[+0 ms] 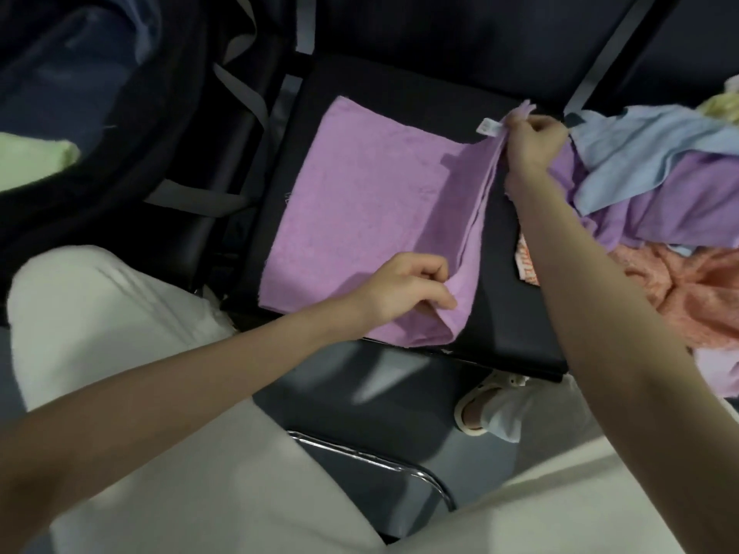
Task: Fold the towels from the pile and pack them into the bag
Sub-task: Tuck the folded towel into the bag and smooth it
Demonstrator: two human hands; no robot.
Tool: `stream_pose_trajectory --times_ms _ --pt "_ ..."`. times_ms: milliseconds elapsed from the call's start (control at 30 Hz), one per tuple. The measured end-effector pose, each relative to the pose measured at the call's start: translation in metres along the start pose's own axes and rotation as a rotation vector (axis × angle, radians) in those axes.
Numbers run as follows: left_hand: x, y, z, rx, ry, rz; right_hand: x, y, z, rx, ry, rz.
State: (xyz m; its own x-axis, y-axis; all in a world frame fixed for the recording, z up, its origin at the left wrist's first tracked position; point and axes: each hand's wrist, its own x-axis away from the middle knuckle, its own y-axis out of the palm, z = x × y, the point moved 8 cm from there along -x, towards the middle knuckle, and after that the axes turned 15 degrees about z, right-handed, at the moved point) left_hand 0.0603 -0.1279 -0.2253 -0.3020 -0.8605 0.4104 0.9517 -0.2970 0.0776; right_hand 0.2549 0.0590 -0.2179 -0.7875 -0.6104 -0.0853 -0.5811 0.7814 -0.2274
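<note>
Pink towel lies flat on dark seat, long axis running near-left to far-right; left hand pinches its near right corner, right hand pinches far right corner by white tag, that edge lifted; towel pile touching right; dark bag far left.

Bare seat strip between pink towel and pile.

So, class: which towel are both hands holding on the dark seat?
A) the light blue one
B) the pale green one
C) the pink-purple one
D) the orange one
C: the left hand and right hand each pinch an edge of the pink-purple towel spread on the dark seat.
</note>
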Motion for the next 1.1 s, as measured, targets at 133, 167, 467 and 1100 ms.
stream_pose_trajectory --times_ms 133,167,467,1100 --pt "0.01 -0.058 -0.01 0.124 -0.057 0.134 0.033 0.042 -0.017 0.009 -0.054 0.006" --pt "0.012 -0.074 -0.012 0.155 -0.069 0.175 0.042 0.055 -0.019 0.011 -0.062 -0.013" --pt "0.03 -0.17 -0.051 0.178 -0.306 0.542 0.122 0.159 -0.015 0.141 -0.096 -0.154" --pt "0.03 -0.207 -0.052 -1.038 -0.062 0.769 0.211 -0.033 0.033 0.569 -0.354 -0.306"
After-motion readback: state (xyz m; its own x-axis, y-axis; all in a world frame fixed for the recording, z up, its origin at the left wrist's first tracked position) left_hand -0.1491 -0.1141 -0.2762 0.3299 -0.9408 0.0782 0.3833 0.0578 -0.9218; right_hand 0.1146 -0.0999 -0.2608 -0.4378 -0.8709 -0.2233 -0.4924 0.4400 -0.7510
